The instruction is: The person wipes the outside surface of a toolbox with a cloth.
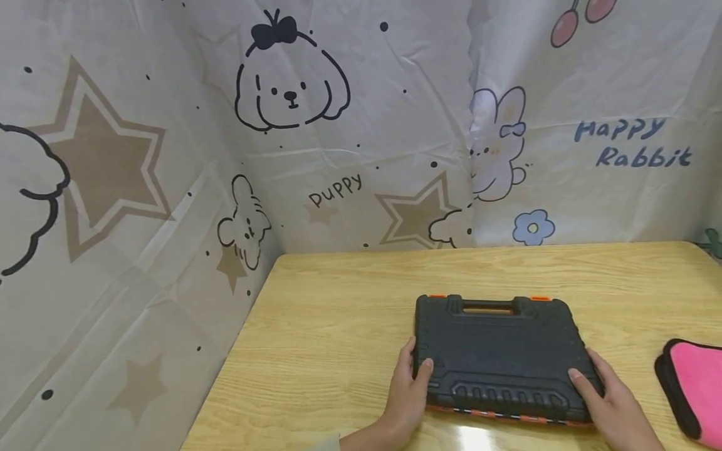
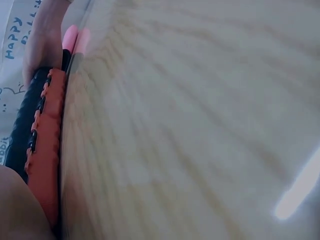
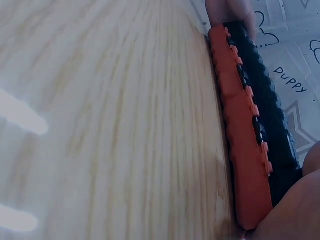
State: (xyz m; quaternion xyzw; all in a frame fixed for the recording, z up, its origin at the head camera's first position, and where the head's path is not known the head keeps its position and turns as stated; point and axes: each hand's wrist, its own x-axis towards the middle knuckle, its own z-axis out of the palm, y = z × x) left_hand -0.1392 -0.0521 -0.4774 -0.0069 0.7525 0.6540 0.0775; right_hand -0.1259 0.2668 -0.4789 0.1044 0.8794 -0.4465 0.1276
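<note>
A black plastic carrying case [image 1: 502, 351] lies flat on the wooden table, its handle on the far side between two orange latches. My left hand [image 1: 407, 394] grips the case's left side, thumb on the lid. On the right side my right hand [image 1: 616, 401] holds the near corner, its thumb also on top. Both wrist views show the hinged near edge, with an orange lower half [image 2: 47, 140] under the black lid [image 3: 270, 110]. The fingers round the sides are partly hidden. The case is closed, so its contents cannot be seen.
A pink pouch-like item with black edging [image 1: 699, 388] lies at the table's right. Behind and to the left hangs a printed curtain [image 1: 361, 125] along the table [image 1: 327, 313] edges. A bit of green plant [image 1: 713, 241] shows at the far right.
</note>
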